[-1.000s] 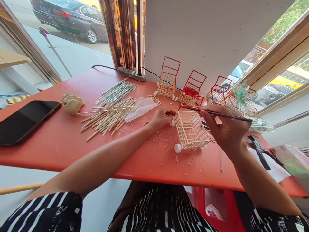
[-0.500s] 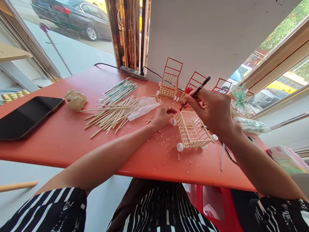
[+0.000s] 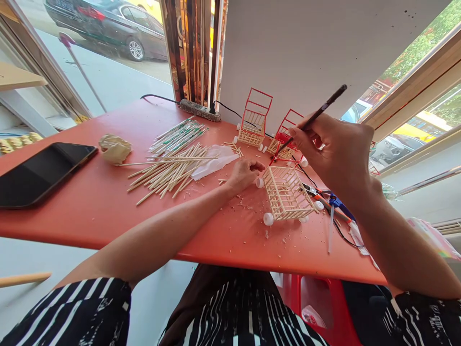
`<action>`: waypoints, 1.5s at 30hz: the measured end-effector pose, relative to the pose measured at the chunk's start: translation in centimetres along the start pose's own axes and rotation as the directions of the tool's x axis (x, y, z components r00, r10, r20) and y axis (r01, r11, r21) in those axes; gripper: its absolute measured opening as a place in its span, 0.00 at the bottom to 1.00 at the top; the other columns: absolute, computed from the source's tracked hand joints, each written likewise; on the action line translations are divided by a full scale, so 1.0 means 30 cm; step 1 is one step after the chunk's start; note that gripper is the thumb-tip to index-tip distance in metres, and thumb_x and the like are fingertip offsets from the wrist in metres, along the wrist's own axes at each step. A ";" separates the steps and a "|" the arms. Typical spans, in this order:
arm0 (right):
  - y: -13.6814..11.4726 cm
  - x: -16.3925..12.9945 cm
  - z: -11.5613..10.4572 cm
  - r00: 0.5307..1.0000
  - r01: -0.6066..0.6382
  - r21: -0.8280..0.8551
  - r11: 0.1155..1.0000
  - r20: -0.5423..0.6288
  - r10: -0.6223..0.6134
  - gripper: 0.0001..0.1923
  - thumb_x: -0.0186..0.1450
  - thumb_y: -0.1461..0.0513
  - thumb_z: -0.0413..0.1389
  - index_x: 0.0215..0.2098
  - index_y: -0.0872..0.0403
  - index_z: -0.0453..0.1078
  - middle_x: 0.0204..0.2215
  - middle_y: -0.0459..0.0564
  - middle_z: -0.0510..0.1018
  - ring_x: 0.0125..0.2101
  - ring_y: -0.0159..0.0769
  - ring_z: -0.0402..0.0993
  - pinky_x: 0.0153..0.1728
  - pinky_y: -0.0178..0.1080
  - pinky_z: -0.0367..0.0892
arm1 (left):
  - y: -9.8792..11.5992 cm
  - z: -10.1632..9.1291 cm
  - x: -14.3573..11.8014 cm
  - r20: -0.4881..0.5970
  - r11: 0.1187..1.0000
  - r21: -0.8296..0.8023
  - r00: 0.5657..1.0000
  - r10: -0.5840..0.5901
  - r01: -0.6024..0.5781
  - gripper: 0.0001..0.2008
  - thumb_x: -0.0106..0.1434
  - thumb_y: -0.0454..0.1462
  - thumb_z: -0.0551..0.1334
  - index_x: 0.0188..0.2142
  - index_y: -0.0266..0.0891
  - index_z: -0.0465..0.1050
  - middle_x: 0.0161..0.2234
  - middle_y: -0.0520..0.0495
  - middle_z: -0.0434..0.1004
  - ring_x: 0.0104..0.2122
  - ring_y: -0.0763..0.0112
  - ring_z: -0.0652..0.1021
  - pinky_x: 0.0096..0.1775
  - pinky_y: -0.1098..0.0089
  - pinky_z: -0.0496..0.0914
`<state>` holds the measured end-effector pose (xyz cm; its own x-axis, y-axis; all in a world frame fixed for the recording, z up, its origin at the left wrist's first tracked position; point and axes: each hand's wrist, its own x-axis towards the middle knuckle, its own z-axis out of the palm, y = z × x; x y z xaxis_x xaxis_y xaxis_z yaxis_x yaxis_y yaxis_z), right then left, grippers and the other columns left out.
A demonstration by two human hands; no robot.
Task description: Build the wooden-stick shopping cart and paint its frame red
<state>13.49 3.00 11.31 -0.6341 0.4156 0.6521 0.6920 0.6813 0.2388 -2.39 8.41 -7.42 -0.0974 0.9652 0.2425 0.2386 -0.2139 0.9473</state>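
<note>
A miniature cart (image 3: 288, 194) built of thin wooden sticks stands on white round wheels in front of me. Red bars rise from its far end. My left hand (image 3: 247, 174) is at its far left corner, fingers curled against the frame; the exact contact is partly hidden. In my right hand (image 3: 333, 149) is a paintbrush (image 3: 326, 105), pinched near mid-handle, its tip down at the red bars. Behind stands another stick cart (image 3: 252, 125) with a red upper frame. A further red-framed cart (image 3: 284, 139) is partly covered by the brush.
Loose sticks (image 3: 169, 173) and wrapped sticks (image 3: 180, 137) lie left of centre. A phone (image 3: 43, 175) and crumpled lump (image 3: 114, 149) are farther left. Orange-handled pliers (image 3: 329, 204) and a blue tool (image 3: 340, 204) lie right of the cart. A power strip (image 3: 200, 109) sits at the back.
My right hand has moved right with the paintbrush, whose tip has shifted slightly right and up. The pliers and blue tool have come into view. My left hand and the near cart stay almost still.
</note>
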 end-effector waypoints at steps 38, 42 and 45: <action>0.051 -0.144 0.047 0.967 -0.198 0.124 0.972 -0.137 0.215 0.15 0.77 0.51 0.52 0.44 0.47 0.78 0.29 0.49 0.85 0.32 0.40 0.84 0.36 0.44 0.73 | -0.023 0.012 0.004 0.044 0.994 -0.098 0.998 0.055 -0.050 0.08 0.58 0.35 0.68 0.37 0.35 0.84 0.33 0.48 0.86 0.30 0.73 0.79 0.37 0.73 0.72; 0.037 -0.150 0.049 0.963 -0.206 0.131 0.970 -0.150 0.225 0.14 0.76 0.51 0.53 0.44 0.46 0.79 0.28 0.48 0.85 0.32 0.41 0.84 0.36 0.44 0.75 | -0.022 0.009 0.004 0.056 0.993 -0.106 0.996 0.066 -0.060 0.08 0.58 0.36 0.69 0.36 0.36 0.84 0.33 0.48 0.86 0.30 0.72 0.79 0.37 0.72 0.72; 0.037 -0.159 0.048 0.956 -0.218 0.144 0.965 -0.169 0.241 0.13 0.76 0.51 0.53 0.44 0.45 0.79 0.29 0.48 0.85 0.32 0.42 0.85 0.36 0.45 0.75 | -0.021 0.006 0.003 0.057 0.993 -0.094 0.996 0.070 -0.064 0.06 0.58 0.35 0.68 0.35 0.36 0.84 0.33 0.48 0.86 0.30 0.72 0.79 0.37 0.72 0.72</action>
<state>16.78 2.65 7.44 -0.3814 0.4594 0.8022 0.7565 0.6538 -0.0147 -2.37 8.66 -8.02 -0.0253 0.9550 0.2957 0.1522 -0.2886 0.9453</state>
